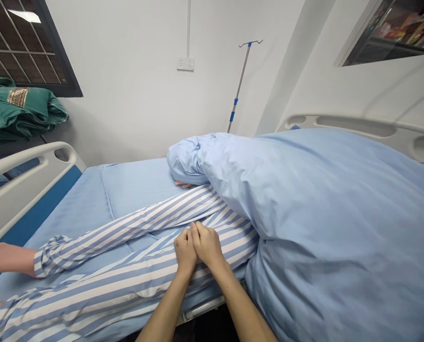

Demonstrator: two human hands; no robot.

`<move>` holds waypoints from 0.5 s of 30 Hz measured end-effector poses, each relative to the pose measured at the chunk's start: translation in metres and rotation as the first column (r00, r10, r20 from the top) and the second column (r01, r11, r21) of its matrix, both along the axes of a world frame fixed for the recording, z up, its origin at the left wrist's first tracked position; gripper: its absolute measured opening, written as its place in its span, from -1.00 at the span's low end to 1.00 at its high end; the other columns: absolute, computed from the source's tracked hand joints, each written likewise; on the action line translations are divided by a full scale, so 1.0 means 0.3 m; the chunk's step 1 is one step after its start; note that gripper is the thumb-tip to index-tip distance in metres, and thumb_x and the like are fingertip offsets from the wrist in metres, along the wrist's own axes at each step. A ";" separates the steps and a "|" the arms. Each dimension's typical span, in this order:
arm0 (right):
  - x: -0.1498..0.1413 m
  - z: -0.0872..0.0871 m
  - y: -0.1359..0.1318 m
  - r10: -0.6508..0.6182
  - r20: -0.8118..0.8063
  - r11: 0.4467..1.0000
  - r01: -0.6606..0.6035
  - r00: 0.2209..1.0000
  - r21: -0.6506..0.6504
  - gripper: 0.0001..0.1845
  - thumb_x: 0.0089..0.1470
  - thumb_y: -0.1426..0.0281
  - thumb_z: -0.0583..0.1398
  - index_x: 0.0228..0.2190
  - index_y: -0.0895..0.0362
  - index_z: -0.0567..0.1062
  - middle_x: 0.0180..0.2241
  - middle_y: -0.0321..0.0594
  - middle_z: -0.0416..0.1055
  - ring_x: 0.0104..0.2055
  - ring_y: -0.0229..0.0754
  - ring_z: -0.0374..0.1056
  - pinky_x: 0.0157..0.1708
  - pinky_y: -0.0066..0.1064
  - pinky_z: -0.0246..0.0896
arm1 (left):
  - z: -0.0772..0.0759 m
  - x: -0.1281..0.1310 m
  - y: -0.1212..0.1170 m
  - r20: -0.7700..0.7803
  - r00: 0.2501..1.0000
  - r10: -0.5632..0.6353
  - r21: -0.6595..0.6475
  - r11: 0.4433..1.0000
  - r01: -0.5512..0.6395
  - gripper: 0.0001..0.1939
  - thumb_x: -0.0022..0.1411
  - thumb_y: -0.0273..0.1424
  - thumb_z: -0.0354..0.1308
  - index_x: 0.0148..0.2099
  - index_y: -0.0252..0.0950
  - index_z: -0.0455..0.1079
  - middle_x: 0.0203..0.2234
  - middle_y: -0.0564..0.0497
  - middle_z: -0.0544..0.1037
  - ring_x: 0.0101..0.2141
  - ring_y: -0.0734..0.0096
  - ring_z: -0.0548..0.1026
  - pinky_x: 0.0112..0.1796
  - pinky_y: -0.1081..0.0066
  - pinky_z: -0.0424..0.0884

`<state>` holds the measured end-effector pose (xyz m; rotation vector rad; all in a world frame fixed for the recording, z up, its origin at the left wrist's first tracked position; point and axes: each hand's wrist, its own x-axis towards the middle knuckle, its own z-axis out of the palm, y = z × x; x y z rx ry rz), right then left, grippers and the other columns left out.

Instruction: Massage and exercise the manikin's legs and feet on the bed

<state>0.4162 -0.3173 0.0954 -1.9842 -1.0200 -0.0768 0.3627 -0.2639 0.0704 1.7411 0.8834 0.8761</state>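
My left hand [185, 251] and my right hand [207, 243] are both closed into fists, side by side and touching. They rest on or just over the near thigh of striped pajama trousers [133, 270], worn by a figure lying on the bed. I cannot tell whether the figure is a person or a manikin. No object shows in either fist, and the palms are hidden. A light blue quilt [315, 190] covers the figure's upper body, right of my hands. At its edge some fingers [183, 184] peek out. A bare foot [8, 257] lies at the far left.
The bed has a blue sheet [136, 180], a footboard [51, 156] on the left and a headboard [354, 124] on the right. Behind it stand a drip pole [240, 85] and a wall with a socket [185, 64]. Folded green fabric [23, 111] lies beyond the footboard.
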 end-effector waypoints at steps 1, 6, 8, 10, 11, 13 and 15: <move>0.008 0.003 -0.006 0.006 0.030 1.000 -0.005 1.000 -0.028 -0.63 0.17 0.26 -0.07 -0.60 0.11 0.27 -0.69 -0.32 0.21 -0.62 -0.29 0.10 -0.54 -0.43 -0.19 | -0.002 0.000 -0.001 -0.004 1.000 -0.002 0.008 1.000 0.002 -0.60 0.20 -0.23 -0.14 -0.64 -0.26 0.00 -0.76 0.16 0.14 -0.63 0.55 0.08 -0.52 0.45 -0.01; 0.039 -0.037 -0.015 0.008 -0.074 0.998 -0.003 0.997 0.061 -0.59 0.19 0.26 -0.11 -0.64 0.10 0.19 -0.71 -0.34 0.15 -0.63 -0.30 0.07 -0.54 -0.44 -0.16 | 0.009 0.000 -0.016 -0.025 1.000 -0.004 0.032 0.999 0.005 -0.63 0.15 -0.29 -0.09 -0.65 -0.26 -0.02 -0.77 0.16 0.08 -0.63 0.55 0.07 -0.52 0.45 -0.02; 0.045 -0.052 -0.017 -0.010 -0.128 0.992 0.026 0.992 0.125 -0.59 0.19 0.24 -0.09 -0.64 0.10 0.17 -0.70 -0.36 0.12 -0.63 -0.31 0.05 -0.55 -0.45 -0.14 | 0.028 0.014 -0.022 -0.023 1.000 -0.010 -0.004 1.000 0.010 -0.63 0.14 -0.30 -0.07 -0.66 -0.26 -0.02 -0.77 0.16 0.08 -0.63 0.55 0.07 -0.52 0.45 -0.02; 0.052 -0.059 -0.021 0.015 -0.192 0.980 0.024 0.981 0.199 -0.59 0.18 0.22 -0.08 -0.64 0.11 0.16 -0.69 -0.37 0.12 -0.61 -0.32 0.05 -0.55 -0.47 -0.11 | 0.050 0.042 -0.030 0.010 1.000 -0.009 -0.060 0.998 0.009 -0.63 0.12 -0.30 -0.07 -0.67 -0.26 -0.02 -0.77 0.17 0.07 -0.63 0.56 0.07 -0.54 0.46 -0.02; 0.056 -0.061 -0.024 0.036 -0.227 0.971 0.020 0.973 0.238 -0.59 0.18 0.21 -0.08 -0.64 0.11 0.17 -0.67 -0.36 0.13 -0.59 -0.32 0.07 -0.55 -0.48 -0.09 | 0.060 0.060 -0.034 0.041 0.999 -0.014 -0.085 0.996 0.018 -0.63 0.12 -0.29 -0.07 -0.66 -0.26 -0.02 -0.76 0.17 0.07 -0.63 0.56 0.07 -0.54 0.47 -0.01; 0.064 -0.063 -0.029 0.058 -0.300 0.951 0.040 0.952 0.308 -0.59 0.17 0.20 -0.08 -0.62 0.12 0.19 -0.65 -0.35 0.16 -0.57 -0.31 0.09 -0.55 -0.49 -0.06 | 0.068 0.096 -0.044 0.097 0.995 -0.022 -0.117 0.993 0.033 -0.63 0.13 -0.28 -0.07 -0.66 -0.26 -0.02 -0.76 0.17 0.07 -0.63 0.56 0.07 -0.54 0.48 0.00; 0.070 -0.065 -0.031 0.053 -0.357 0.933 0.081 0.933 0.349 -0.59 0.16 0.18 -0.07 -0.62 0.12 0.18 -0.65 -0.35 0.16 -0.56 -0.31 0.08 -0.56 -0.49 -0.05 | 0.062 0.122 -0.054 0.101 0.995 -0.010 -0.125 0.992 0.022 -0.63 0.14 -0.29 -0.08 -0.66 -0.26 -0.01 -0.76 0.16 0.09 -0.63 0.56 0.08 -0.54 0.48 0.00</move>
